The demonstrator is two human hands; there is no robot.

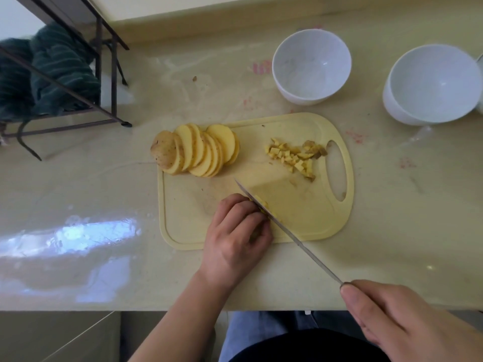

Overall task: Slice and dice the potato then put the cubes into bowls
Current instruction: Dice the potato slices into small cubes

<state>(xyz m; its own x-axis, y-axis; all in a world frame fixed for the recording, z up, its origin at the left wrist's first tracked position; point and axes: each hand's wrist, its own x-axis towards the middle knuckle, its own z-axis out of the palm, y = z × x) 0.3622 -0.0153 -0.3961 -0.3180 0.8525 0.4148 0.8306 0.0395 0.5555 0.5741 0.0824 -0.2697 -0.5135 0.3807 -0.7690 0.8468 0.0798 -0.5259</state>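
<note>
Our left hand [236,231] fingers curl onto a potato slice [261,202]; our right hand [397,317] grips the knife [287,231] over the board [300,205].

Both forearms bare to the lower edge of the frame, no sleeves in view. Left hand [235,231] and right hand [407,317] bare: no gloves, rings, watch or wristband visible. Short nails. At bottom centre, between the arms, a black garment [308,346] over the torso; above it in the frame, blue denim-like trousers [251,325] at the lap.
</note>
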